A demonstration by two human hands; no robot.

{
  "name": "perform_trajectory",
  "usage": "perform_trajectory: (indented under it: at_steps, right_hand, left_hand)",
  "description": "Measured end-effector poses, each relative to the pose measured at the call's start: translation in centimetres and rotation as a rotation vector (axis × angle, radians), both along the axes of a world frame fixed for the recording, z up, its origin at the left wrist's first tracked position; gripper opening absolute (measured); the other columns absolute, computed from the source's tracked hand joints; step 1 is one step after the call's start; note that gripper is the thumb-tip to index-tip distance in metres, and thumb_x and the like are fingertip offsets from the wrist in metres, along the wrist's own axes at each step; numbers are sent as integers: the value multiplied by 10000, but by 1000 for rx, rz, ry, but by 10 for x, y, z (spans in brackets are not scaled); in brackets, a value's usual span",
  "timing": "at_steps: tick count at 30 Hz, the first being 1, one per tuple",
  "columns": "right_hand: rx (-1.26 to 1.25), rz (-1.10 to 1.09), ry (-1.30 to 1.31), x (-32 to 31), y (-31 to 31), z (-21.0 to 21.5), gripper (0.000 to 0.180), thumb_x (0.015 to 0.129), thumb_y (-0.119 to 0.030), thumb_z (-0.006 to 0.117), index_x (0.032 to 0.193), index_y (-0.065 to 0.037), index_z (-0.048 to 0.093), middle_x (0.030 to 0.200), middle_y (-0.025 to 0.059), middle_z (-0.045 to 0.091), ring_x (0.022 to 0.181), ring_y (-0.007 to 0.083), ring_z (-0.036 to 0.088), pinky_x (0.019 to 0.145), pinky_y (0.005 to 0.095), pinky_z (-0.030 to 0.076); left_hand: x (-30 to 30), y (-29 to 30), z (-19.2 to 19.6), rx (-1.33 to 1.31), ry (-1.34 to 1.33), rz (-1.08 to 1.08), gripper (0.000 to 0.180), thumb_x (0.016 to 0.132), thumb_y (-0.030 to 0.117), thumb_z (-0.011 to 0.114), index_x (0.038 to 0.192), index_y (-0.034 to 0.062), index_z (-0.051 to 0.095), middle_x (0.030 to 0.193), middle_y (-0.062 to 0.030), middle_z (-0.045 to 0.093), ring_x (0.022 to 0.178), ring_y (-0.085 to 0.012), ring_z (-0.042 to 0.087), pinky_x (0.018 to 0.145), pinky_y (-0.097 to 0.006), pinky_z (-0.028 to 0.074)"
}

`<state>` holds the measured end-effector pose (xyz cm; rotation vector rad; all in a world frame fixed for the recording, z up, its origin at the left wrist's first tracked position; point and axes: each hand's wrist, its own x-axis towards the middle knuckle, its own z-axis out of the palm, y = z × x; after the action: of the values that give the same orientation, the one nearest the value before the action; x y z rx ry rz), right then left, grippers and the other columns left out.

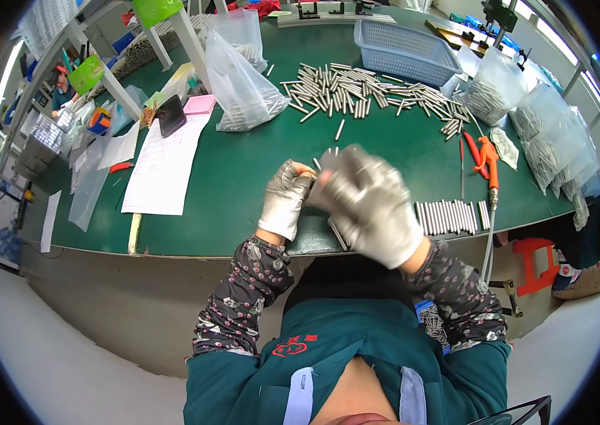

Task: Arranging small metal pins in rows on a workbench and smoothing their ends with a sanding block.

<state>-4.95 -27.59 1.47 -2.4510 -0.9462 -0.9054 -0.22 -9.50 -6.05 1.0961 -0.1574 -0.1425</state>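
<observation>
My left hand [284,195], in a pale work glove with bare fingertips, is closed near the table's front edge. Whatever lies between its fingertips is too small to make out. Beside it my right hand [372,205], gloved the same way, is smeared by motion, and its fingers cannot be read. Past its fingertips the ends of a few short metal rods [316,163] show. Another metal rod [338,236] lies partly under the right hand at the edge. To the right, several rods stand side by side in a neat row [446,217]. Farther back spreads a loose pile of rods [346,88].
A blue plastic basket [407,53] stands behind the pile. Bags of rods [247,92] flank it, with more bags [551,134] at right. An orange air gun [488,157] and red-handled pliers [475,152] lie right. Papers [165,170] and a phone [170,116] lie left.
</observation>
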Motion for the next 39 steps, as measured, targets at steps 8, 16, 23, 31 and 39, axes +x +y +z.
perform_trajectory:
  at_steps: [8,16,23,31,39]
  right_hand:
    - [-82,30,91,-10,8,5,510,718,-221,688,1213,-139,598,1238,243,498,1089,366,537,872,448,451]
    - [-145,-4,96,-6,9,-7,517,714,-237,688,1213,-135,597,1243,273,494,1063,396,546,863,476,452]
    - [-56,-72,69,-6,1,-4,483,767,-216,643,1242,-148,583,1255,284,489,1094,407,529,884,468,442]
    - [-57,-24,86,-8,1,-5,570,720,-225,667,1273,-146,551,1267,288,484,1126,420,510,897,484,427]
    - [-12,19,66,-4,0,-11,525,737,-236,669,1249,-153,581,1245,301,494,1086,424,539,902,469,445]
  left_hand:
    - [5,-2,2,496,-504,315,55,947,97,539,932,50,562,819,-48,623,623,-123,580,567,-221,484]
    - [-1,1,11,445,-60,186,87,965,114,505,979,28,504,848,-126,637,742,-263,691,609,-346,600]
    - [-2,1,8,173,-19,126,81,966,107,491,999,36,510,881,-158,641,749,-280,691,614,-345,598]
    - [2,3,3,451,-171,202,105,978,133,481,992,40,529,819,-136,639,738,-255,689,626,-353,604]
    - [-3,3,8,237,-67,202,98,982,147,485,992,55,515,891,-163,649,712,-263,690,597,-312,589]
